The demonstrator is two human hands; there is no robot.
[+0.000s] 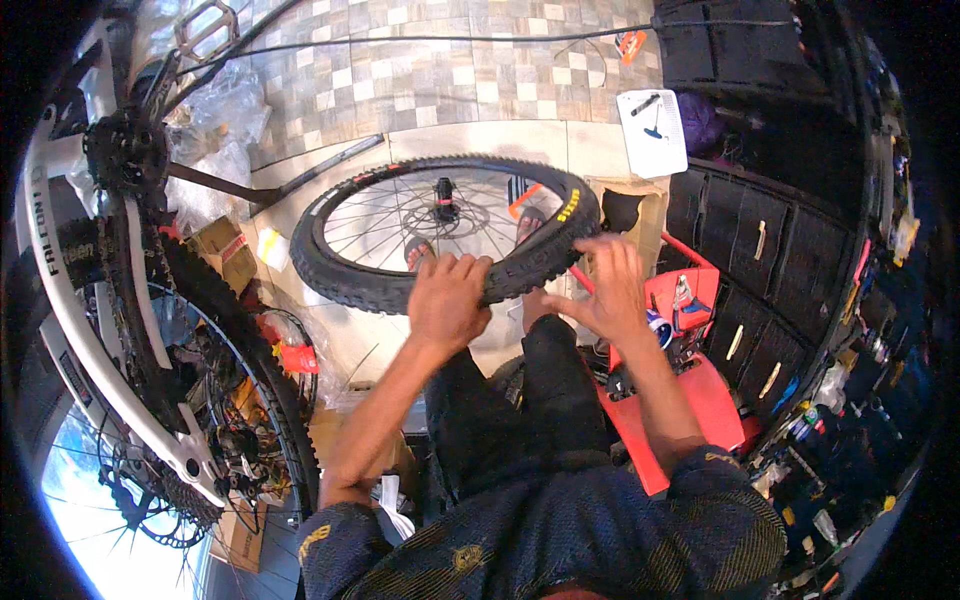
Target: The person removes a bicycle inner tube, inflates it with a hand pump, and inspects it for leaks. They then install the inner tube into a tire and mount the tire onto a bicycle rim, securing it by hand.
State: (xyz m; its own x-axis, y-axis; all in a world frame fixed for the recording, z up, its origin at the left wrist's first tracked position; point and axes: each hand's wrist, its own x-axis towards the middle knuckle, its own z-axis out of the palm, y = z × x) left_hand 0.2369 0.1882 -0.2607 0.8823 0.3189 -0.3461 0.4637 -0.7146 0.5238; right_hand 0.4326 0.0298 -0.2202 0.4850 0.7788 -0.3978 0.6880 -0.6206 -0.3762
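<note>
A bicycle wheel with a knobby black tire (365, 288) is tilted in front of me, its hub (444, 200), thin spokes and disc rotor showing inside the rim. My left hand (452, 298) is wrapped over the near side of the tire, knuckles up. At the tire's right side is my right hand (608, 285), its thumb stretched away from the fingers. The right fingertips are at the sidewall by some yellow lettering; whether they press on it I cannot tell. Part of the tire's near edge is hidden under the left hand.
A white-framed bicycle (70, 240) stands close on the left. A red tool stand (690, 400) is beside my right forearm. Dark drawers (720, 260) line the right. A white tray (652, 150) with tools lies at far right. Clear plastic wrapping (215, 120) lies far left.
</note>
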